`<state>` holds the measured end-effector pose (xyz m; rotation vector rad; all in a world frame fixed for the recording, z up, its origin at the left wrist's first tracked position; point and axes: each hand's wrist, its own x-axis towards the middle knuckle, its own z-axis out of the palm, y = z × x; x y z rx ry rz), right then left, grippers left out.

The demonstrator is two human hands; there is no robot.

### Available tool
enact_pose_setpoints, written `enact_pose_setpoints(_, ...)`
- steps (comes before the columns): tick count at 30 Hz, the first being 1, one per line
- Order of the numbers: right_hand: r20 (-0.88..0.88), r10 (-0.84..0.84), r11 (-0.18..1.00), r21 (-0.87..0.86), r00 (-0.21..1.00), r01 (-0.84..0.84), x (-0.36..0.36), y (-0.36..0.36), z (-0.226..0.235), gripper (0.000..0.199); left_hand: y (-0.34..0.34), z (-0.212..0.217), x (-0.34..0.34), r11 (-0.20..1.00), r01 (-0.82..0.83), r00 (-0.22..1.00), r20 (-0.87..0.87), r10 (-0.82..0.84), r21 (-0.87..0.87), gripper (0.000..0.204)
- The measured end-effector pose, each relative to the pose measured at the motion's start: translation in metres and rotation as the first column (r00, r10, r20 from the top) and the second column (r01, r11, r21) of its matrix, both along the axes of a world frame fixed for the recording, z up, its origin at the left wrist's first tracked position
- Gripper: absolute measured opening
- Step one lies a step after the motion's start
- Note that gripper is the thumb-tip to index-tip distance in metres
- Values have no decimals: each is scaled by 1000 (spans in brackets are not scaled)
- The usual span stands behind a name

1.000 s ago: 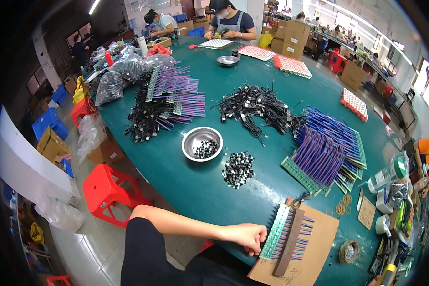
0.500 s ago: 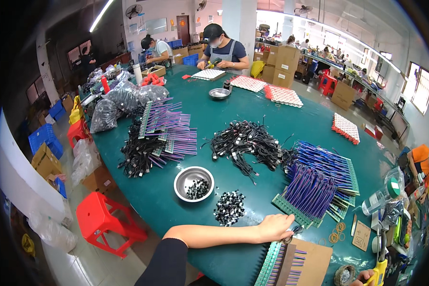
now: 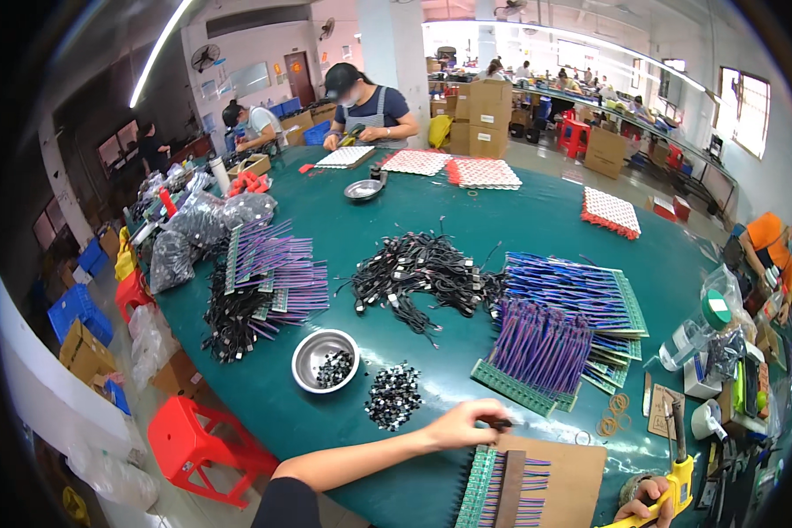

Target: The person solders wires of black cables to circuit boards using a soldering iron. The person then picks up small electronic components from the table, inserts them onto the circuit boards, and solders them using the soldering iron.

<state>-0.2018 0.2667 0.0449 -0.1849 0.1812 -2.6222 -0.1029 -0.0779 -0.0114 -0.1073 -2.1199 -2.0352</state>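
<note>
My left hand [image 3: 473,424] is closed over the top of a green circuit board strip [image 3: 479,488], with a dark piece of black cable [image 3: 499,422] at its fingertips. Purple and blue wires run from the strip under a brown bar [image 3: 510,488] onto a sheet of brown cardboard [image 3: 576,466]. At the lower right, my right hand [image 3: 647,500] grips a yellow soldering gun [image 3: 680,484], its metal tip pointing up. Beyond the left hand lies a stack of wired boards [image 3: 546,352], and a heap of black cables [image 3: 418,273] sits farther back.
A steel bowl [image 3: 301,363] and a pile of small black-and-white parts [image 3: 393,396] lie left. Rubber bands [image 3: 609,422], a clear bottle [image 3: 682,343] and a paper roll [image 3: 706,421] are right. A red stool [image 3: 180,440] stands beside the green table. Co-workers sit at the far side.
The view has shifted. My left hand has moved slightly left, its fingers more curled. The soldering gun in my right hand has risen further into view, showing its tip.
</note>
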Motion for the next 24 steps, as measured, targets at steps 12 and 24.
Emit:
enact_pose_setpoints(12,95,25,976,214,995,-45,58,39,-3,48,-64,28,51,693,420,897,154,-414,-586,52)
enact_pose_setpoints(24,-659,-188,64,731,728,679,67,92,93,37,-75,35,47,736,39,999,53,-5,-676,22)
